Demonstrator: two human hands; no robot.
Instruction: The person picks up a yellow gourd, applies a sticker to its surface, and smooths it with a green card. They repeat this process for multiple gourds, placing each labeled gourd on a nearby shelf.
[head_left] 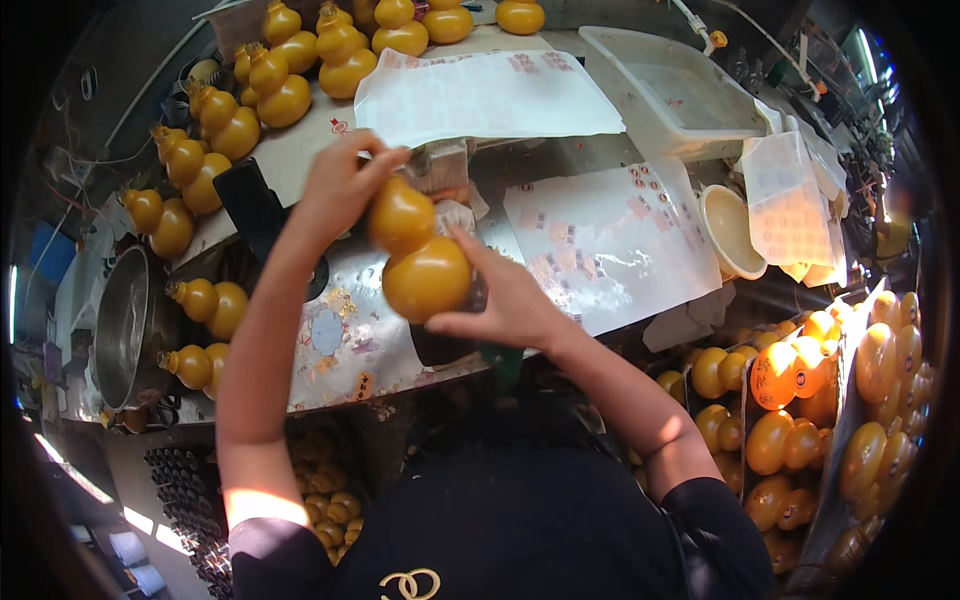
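Workshop table (pixel 385 345), one gourd (pixel 428 275) held above it

In the head view, we see a row of gourds (pixel 238 135) at ten o'clock from the held one and a sticker sheet (pixel 620 285) at three o'clock. Our left hand (pixel 342 185) seems to pinch the narrow top; our right hand (pixel 500 297) cups the lower bulb. We judge the step as orienting it; the next move calls for steady support.

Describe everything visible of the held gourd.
The gourd is smooth, glossy orange-yellow, with smaller and larger bulbs joined at a waist; no marking shows. It tilts above the worktable, small end toward the picture's top. The right hand cups the larger bulb; the left hand, at the small end, hides its tip.
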